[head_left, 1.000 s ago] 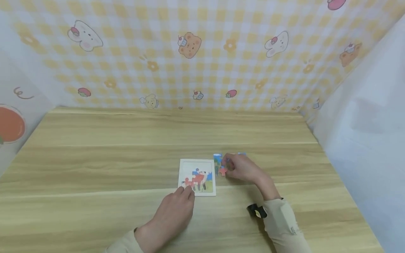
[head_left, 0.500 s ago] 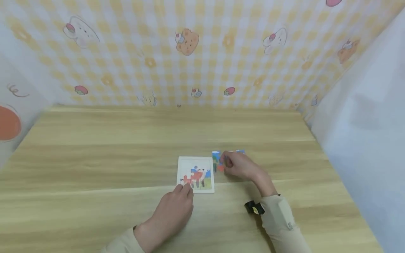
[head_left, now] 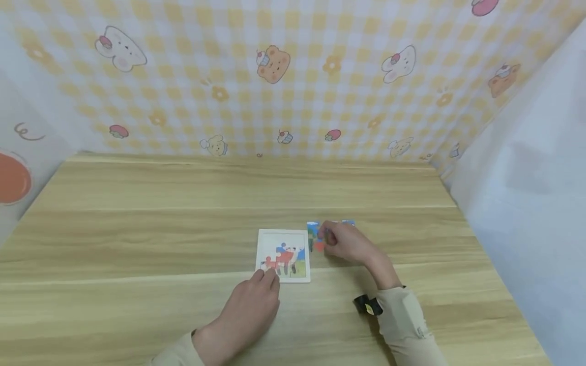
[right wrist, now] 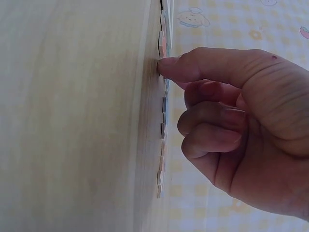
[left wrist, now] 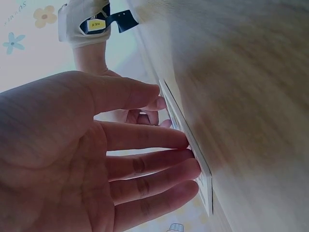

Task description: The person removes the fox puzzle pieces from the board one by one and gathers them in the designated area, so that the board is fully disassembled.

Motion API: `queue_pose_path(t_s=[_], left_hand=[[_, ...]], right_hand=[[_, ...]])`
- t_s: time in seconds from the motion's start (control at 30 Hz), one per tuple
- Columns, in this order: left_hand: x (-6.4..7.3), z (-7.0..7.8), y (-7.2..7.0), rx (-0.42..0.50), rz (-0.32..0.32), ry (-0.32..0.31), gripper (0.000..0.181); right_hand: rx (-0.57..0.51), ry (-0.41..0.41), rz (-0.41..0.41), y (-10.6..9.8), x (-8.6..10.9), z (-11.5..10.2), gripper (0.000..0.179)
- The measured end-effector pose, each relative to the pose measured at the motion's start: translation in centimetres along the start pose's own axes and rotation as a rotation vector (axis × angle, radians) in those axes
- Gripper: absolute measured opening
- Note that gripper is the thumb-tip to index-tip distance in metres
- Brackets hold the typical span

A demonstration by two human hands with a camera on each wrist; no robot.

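Several joined pieces (head_left: 285, 256) of an animal picture occupy the lower right of a white puzzle frame (head_left: 295, 280), which lies flat on the wooden table (head_left: 183, 188); the upper part of its backing is bare. In the left wrist view we note that the left hand (head_left: 249, 307) has its fingers nearly straight, their tips resting at the frame's edge without gripping it.

Just beside the frame's right side we find the loose pieces (head_left: 313, 230), partly hidden by the right hand (head_left: 350, 243). Its thumb and index finger bend toward each other low over the group, close to a red piece (head_left: 319, 247), and its other fingers are curled in; whether anything is pinched we cannot tell.

We judge the step in hand to be choosing or picking up a piece for the unfinished picture. The next move, in our reading, calls for a secure hold on the piece's thin edge, then matching its colours and tabs to an open place, with the frame kept steady.
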State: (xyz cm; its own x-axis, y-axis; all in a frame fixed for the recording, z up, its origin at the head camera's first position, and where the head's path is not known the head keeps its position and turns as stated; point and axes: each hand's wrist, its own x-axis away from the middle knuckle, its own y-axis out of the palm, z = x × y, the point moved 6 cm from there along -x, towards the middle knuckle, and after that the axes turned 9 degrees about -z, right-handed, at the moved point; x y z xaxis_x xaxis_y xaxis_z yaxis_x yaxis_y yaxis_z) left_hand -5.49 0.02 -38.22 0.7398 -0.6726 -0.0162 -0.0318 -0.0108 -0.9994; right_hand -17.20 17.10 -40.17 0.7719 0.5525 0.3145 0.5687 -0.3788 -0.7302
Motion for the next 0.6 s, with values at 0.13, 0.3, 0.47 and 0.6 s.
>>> queue_pose_path(t_s=[0.13,0.3,0.47,0.6], left_hand=[[0.05,0.00,-0.11,0.014,0.018,-0.010,0.020],[0.11,-0.04,-0.07,0.062,0.001,-0.040,0.017],[0.16,0.07,0.08,0.067,-0.023,-0.046,0.017],[0.16,0.14,0.04,0.055,-0.020,-0.049,0.018]], right_hand=[[0.013,0.017,0.020,-0.18,0.09,-0.06,0.018],[0.038,0.027,0.039,-0.23,0.09,-0.02,0.015],[0.050,0.039,0.043,-0.12,0.07,0.03,0.014],[0.052,0.039,0.042,-0.14,0.11,-0.02,0.014]])
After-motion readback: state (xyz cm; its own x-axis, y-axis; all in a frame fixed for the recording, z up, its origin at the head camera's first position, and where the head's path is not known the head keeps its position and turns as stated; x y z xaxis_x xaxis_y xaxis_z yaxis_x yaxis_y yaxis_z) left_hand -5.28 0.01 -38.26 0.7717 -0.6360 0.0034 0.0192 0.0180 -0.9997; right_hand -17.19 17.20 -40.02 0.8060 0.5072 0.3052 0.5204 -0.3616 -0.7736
